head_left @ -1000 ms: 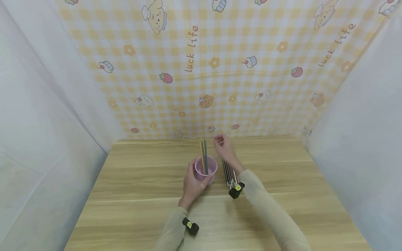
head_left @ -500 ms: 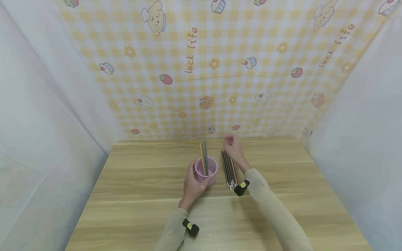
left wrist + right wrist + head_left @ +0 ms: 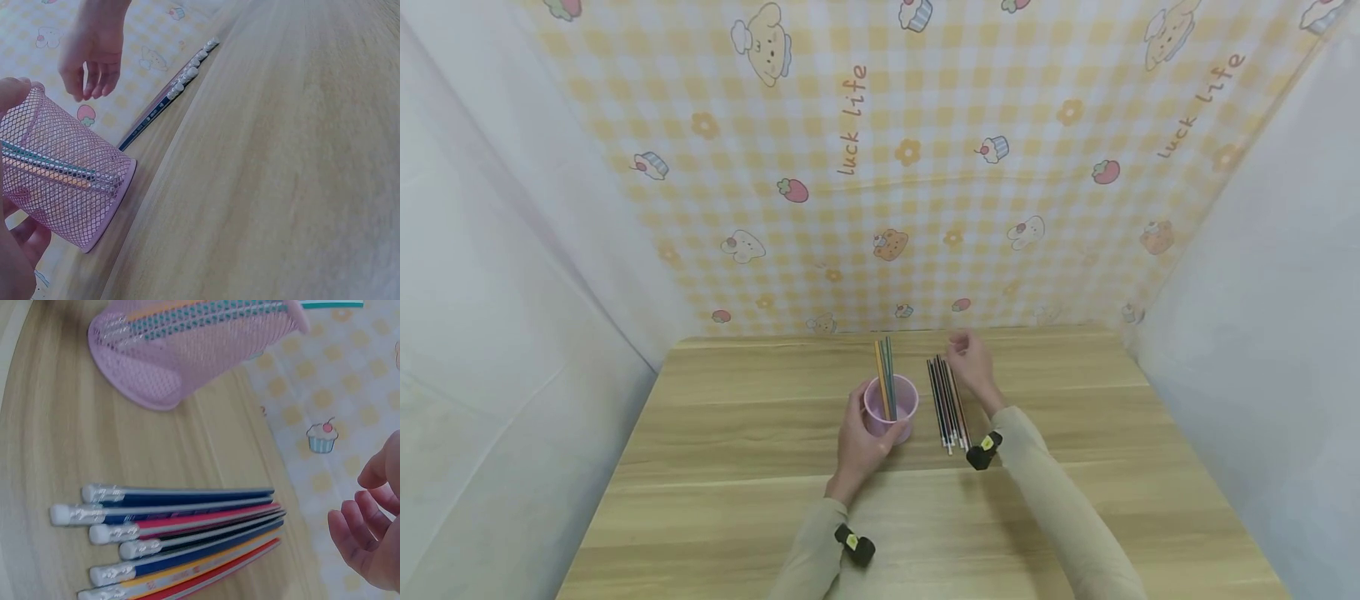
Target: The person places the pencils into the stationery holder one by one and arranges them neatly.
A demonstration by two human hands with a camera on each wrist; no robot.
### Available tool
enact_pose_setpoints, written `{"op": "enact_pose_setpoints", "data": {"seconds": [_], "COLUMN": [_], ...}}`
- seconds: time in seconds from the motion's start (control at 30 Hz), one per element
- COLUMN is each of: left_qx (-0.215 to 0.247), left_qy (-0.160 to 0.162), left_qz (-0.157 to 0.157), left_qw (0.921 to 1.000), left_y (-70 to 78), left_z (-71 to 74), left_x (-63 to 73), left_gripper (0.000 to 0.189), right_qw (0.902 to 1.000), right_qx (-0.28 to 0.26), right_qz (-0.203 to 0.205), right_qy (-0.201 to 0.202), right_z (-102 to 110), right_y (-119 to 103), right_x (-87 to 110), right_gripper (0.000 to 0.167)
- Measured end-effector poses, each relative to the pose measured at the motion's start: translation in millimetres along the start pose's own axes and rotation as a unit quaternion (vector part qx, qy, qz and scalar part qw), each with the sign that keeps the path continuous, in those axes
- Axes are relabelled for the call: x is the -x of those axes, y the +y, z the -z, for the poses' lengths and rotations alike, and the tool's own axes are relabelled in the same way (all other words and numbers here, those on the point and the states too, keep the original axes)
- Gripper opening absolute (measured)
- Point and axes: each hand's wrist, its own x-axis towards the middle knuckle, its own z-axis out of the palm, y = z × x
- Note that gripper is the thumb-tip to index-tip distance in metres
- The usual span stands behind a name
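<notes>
My left hand [image 3: 861,446] grips a pink mesh pencil cup [image 3: 69,172] by its side. Several pencils [image 3: 884,362], among them orange and green ones, stand in that cup and lean against its far rim. To its right, a row of several pencils [image 3: 194,515] lies on the table, white erasers nearest me, in blue, red, black and yellow. Over the far end of this row hovers my right hand [image 3: 972,362]. Its fingers [image 3: 353,531] are loosely bent, with nothing between them and the thumb.
The wood-grain table [image 3: 722,433] ends at the back against a yellow checked cloth [image 3: 835,217] with cartoon prints. White cloths [image 3: 497,292] hang on the left and right. A black wrist camera [image 3: 856,546] sits on the left sleeve.
My right hand has moved right, from near the cup to over the far ends of the lying pencils, uncovering more of the row. The left hand and the cup have stayed put.
</notes>
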Motion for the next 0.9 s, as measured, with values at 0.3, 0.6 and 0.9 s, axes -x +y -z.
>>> {"op": "enact_pose_setpoints", "data": {"seconds": [0.3, 0.6, 0.9], "left_qx": [0.007, 0.007, 0.004], "left_qy": [0.000, 0.005, 0.000], "left_qz": [-0.009, -0.012, -0.008], "left_qw": [0.9999, 0.9999, 1.0000], "left_y": [-1.4, -4.2, -3.9], "left_z": [-1.2, -1.0, -0.3], "left_x": [0.3, 0.3, -0.7], "left_gripper": [0.086, 0.087, 0.087], "right_qw": [0.9994, 0.9969, 0.9937], "right_qx": [0.030, 0.063, 0.088], "right_qz": [-0.012, -0.035, -0.049], "right_qy": [-0.008, -0.032, -0.050], "right_z": [0.3, -2.9, -5.1], "right_y": [17.2, 32.9, 40.8], "right_x": [6.2, 13.7, 17.4], "right_gripper": [0.029, 0.031, 0.032]}}
